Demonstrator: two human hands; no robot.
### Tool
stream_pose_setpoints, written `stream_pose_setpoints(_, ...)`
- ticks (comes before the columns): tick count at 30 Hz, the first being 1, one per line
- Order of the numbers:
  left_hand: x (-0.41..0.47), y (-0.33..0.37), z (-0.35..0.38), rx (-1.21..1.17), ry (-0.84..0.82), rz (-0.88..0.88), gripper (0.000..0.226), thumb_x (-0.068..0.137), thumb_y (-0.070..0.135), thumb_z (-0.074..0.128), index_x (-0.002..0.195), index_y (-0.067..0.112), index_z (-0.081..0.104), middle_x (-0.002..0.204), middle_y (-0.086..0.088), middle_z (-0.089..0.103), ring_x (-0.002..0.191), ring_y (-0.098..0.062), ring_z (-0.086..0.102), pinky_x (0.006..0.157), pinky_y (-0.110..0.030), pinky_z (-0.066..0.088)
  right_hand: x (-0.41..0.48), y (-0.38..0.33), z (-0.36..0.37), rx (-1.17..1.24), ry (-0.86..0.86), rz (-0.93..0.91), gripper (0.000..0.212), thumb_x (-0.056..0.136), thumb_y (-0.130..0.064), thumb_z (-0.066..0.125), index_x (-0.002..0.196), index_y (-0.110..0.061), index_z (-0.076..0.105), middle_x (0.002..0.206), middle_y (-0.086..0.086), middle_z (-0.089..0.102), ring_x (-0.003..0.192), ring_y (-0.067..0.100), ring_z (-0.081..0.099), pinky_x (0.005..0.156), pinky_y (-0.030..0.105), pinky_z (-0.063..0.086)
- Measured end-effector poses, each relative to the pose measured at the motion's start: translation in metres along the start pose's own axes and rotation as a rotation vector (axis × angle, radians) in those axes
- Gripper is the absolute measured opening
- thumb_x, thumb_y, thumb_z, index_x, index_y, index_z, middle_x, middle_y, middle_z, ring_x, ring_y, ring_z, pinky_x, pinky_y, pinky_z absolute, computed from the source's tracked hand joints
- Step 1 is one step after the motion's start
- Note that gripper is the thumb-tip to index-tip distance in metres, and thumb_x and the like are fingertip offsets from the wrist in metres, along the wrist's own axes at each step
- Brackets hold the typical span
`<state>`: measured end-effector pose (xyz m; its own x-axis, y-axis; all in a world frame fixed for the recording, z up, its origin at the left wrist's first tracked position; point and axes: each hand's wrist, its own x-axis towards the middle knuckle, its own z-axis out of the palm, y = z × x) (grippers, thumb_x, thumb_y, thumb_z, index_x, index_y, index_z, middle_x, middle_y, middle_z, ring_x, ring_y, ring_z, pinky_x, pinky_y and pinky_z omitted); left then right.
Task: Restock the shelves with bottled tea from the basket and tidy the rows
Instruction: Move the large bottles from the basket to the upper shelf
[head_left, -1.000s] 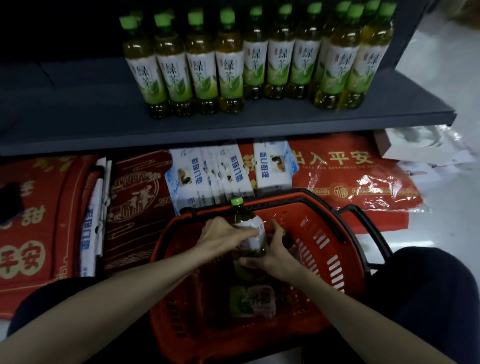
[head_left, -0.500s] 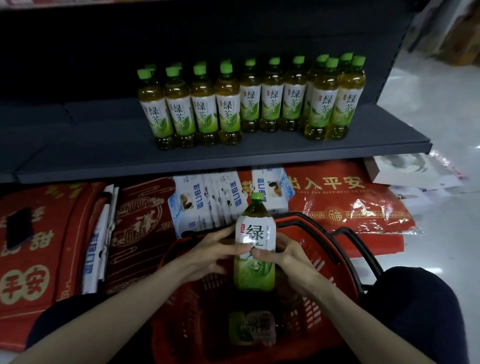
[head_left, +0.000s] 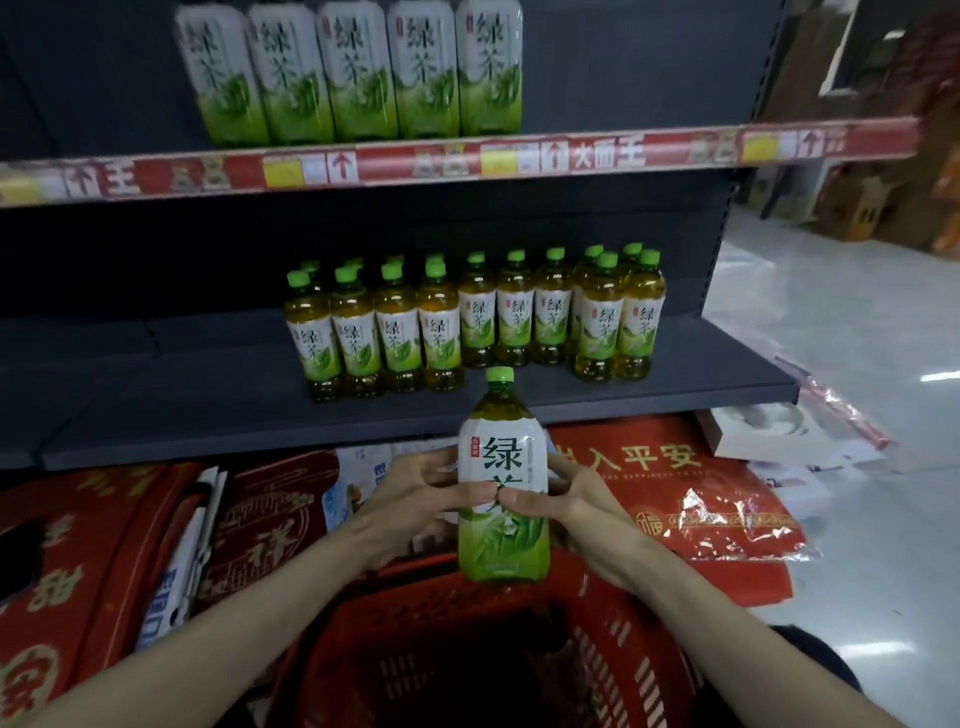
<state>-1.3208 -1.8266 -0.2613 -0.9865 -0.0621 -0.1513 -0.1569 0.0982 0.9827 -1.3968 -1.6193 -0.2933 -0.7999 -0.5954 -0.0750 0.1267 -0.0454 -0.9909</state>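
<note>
I hold a large green tea bottle (head_left: 503, 483) upright above the red basket (head_left: 644, 644), in front of the lower shelf's edge. My left hand (head_left: 410, 499) grips its left side and my right hand (head_left: 571, 504) grips its right side, fingers curled round the label. Several small tea bottles (head_left: 467, 322) stand in rows on the grey lower shelf (head_left: 208, 405), toward its right half. Several large tea bottles (head_left: 363, 73) stand on the upper shelf (head_left: 467, 161), which has a red price strip. The basket's inside is dark.
Red floor mats (head_left: 675, 499) and white packets (head_left: 171, 597) lie under the lower shelf. The left half of the lower shelf holds nothing. White tiled floor (head_left: 857, 364) and cardboard boxes (head_left: 857, 208) lie to the right.
Both hands have lifted the large bottle out of the basket and higher toward the shelf. My view has tilted up, bringing the upper shelf into sight.
</note>
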Motion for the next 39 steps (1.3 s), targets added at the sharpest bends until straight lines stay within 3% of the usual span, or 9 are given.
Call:
stream_pose_setpoints(5,0.006,0.068,0.002,0.106,-0.034,0.170,0.046,0.091,0.013,0.079,0.134,0.019,0.065,0.119,0.001,0.079,0.110,-0.017,0.075,0.087,-0.034,0.063,0.003,-0.071,-0.011,-0.122,-0.007,-0.138,0.077,0.070,-0.024,0.097,0.137,-0.016,0.061,0.124,0.007,0.074,0.115,0.023,0.072,0.101,0.044,0.058)
stream_pose_setpoints(11,0.025,0.167,0.013,0.187,-0.003,0.415,0.045,0.093,0.006,0.074,0.131,0.027,0.061,0.114,0.008,0.080,0.108,-0.006,0.074,0.077,-0.018,0.059,0.005,-0.182,-0.028,-0.239,-0.005,-0.362,0.055,0.081,-0.010,0.087,0.132,-0.014,0.065,0.119,0.003,0.078,0.113,0.020,0.074,0.095,0.035,0.060)
stream_pose_setpoints(16,0.045,0.254,0.020,0.271,-0.025,0.610,0.040,0.099,0.010,0.064,0.137,0.024,0.058,0.121,0.009,0.076,0.113,-0.004,0.072,0.084,-0.021,0.059,0.015,-0.270,-0.049,-0.240,0.009,-0.463,0.055,0.082,-0.006,0.084,0.134,-0.008,0.064,0.118,0.008,0.078,0.111,0.025,0.074,0.099,0.044,0.058)
stream_pose_setpoints(20,0.071,0.306,0.026,0.294,-0.025,0.706,0.042,0.103,0.013,0.060,0.144,0.019,0.053,0.126,0.005,0.073,0.111,-0.006,0.072,0.082,-0.024,0.062,0.026,-0.325,-0.066,-0.242,0.044,-0.515,0.052,0.084,-0.006,0.082,0.133,-0.007,0.064,0.114,0.006,0.079,0.103,0.021,0.077,0.082,0.032,0.063)
stream_pose_setpoints(23,0.095,0.334,0.028,0.333,-0.008,0.774,0.044,0.104,0.015,0.060,0.147,0.013,0.052,0.137,-0.003,0.069,0.122,-0.014,0.069,0.097,-0.030,0.060,0.042,-0.354,-0.080,-0.275,0.059,-0.551,0.047,0.085,-0.004,0.080,0.130,-0.005,0.066,0.114,0.007,0.079,0.105,0.024,0.077,0.086,0.038,0.062)
stream_pose_setpoints(25,0.113,0.348,0.029,0.360,0.000,0.804,0.047,0.103,0.018,0.062,0.148,0.014,0.052,0.138,-0.002,0.068,0.125,-0.016,0.067,0.103,-0.033,0.057,0.053,-0.369,-0.090,-0.289,0.080,-0.559,0.046,0.085,-0.003,0.080,0.129,-0.003,0.066,0.115,0.008,0.079,0.105,0.024,0.077,0.086,0.038,0.062)
stream_pose_setpoints(30,0.153,0.370,0.032,0.326,0.014,0.797,0.044,0.104,0.020,0.061,0.147,0.019,0.053,0.128,0.004,0.073,0.111,-0.008,0.072,0.080,-0.023,0.061,0.088,-0.390,-0.109,-0.279,0.130,-0.538,0.043,0.086,-0.006,0.081,0.127,-0.009,0.069,0.113,0.007,0.079,0.107,0.030,0.075,0.094,0.051,0.060)
stream_pose_setpoints(35,0.198,0.373,0.030,0.254,0.034,0.736,0.044,0.103,0.020,0.062,0.147,0.018,0.054,0.130,-0.004,0.073,0.117,-0.022,0.072,0.088,-0.036,0.063,0.128,-0.391,-0.121,-0.228,0.171,-0.521,0.041,0.088,-0.003,0.078,0.127,-0.011,0.069,0.113,0.008,0.079,0.109,0.033,0.073,0.096,0.055,0.058)
stream_pose_setpoints(39,0.229,0.369,0.025,0.200,0.037,0.702,0.040,0.103,0.019,0.062,0.143,0.019,0.055,0.126,-0.003,0.074,0.111,-0.019,0.074,0.079,-0.031,0.064,0.155,-0.389,-0.127,-0.227,0.191,-0.528,0.047,0.090,0.001,0.075,0.133,-0.012,0.065,0.112,0.009,0.078,0.102,0.030,0.075,0.078,0.043,0.063)
